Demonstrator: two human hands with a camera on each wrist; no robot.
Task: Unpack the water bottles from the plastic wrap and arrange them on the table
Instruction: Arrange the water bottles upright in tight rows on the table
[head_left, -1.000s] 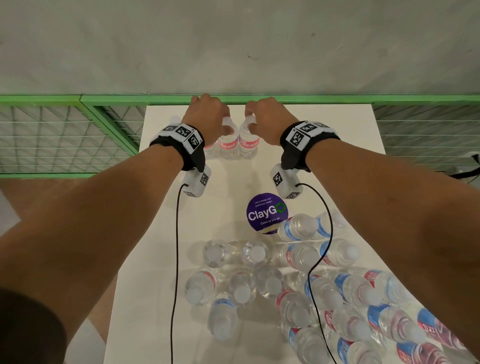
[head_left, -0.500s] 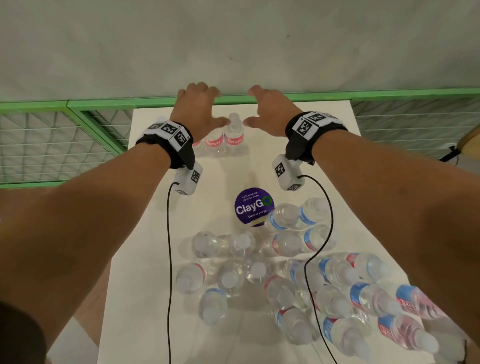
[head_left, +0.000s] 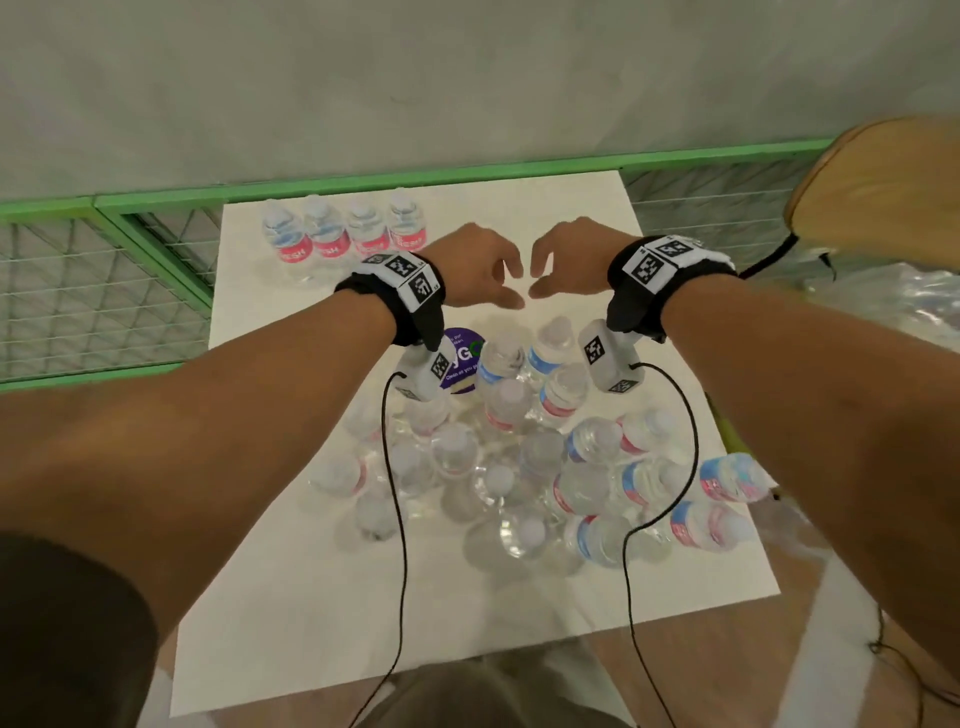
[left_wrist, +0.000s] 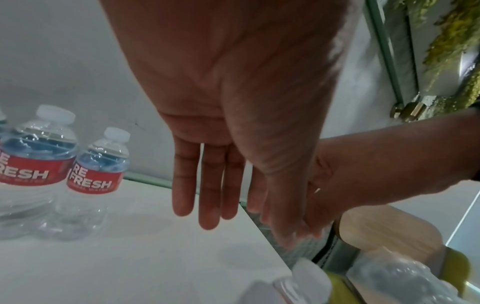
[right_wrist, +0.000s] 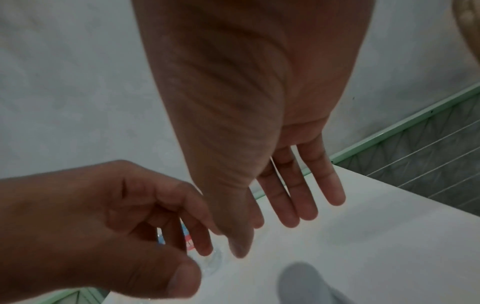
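A row of several upright water bottles (head_left: 345, 234) with red labels stands at the table's far left; two of them (left_wrist: 97, 174) show in the left wrist view. A loose cluster of bottles (head_left: 519, 457) fills the middle and near right, under my wrists. My left hand (head_left: 498, 280) and right hand (head_left: 545, 275) hover side by side above the white table (head_left: 519, 597), right of the row and beyond the cluster. Both hold nothing. The left hand's fingers (left_wrist: 207, 195) hang relaxed, and the right hand's fingers (right_wrist: 291, 201) are straight.
A purple round sticker (head_left: 460, 358) lies under the left wrist. Crumpled plastic wrap (head_left: 893, 301) and a wooden chair (head_left: 883, 187) sit off the table's right side. A green rail (head_left: 415, 179) with wire mesh runs behind and left of the table.
Both hands let go of the bottles they held at the far edge and drew back toward me, empty. The head view swung right, so the row now sits far left.
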